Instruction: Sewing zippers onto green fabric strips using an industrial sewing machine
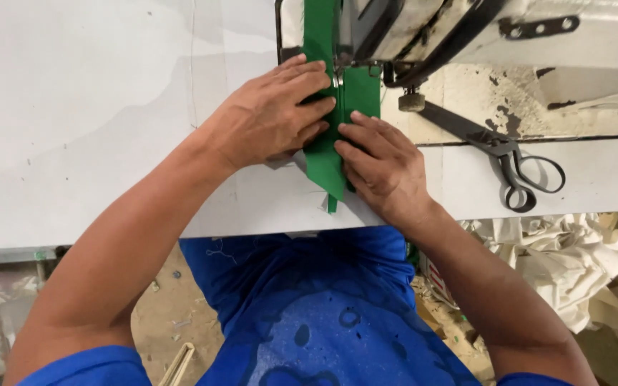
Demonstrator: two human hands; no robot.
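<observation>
Stitching step, by look of it: your left hand (270, 114) spread flat, right hand (380, 164) fingertips pressing green strip (323, 161) at sewing machine (466, 36) (scissors (516, 161) right). Next: feed straight, fingers off needle.

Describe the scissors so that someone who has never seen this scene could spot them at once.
Start at the white table and the sewing machine at its far right. The scissors lie just below the machine, right of the right hand: the only dark metal tool, with two loop handles.
</observation>
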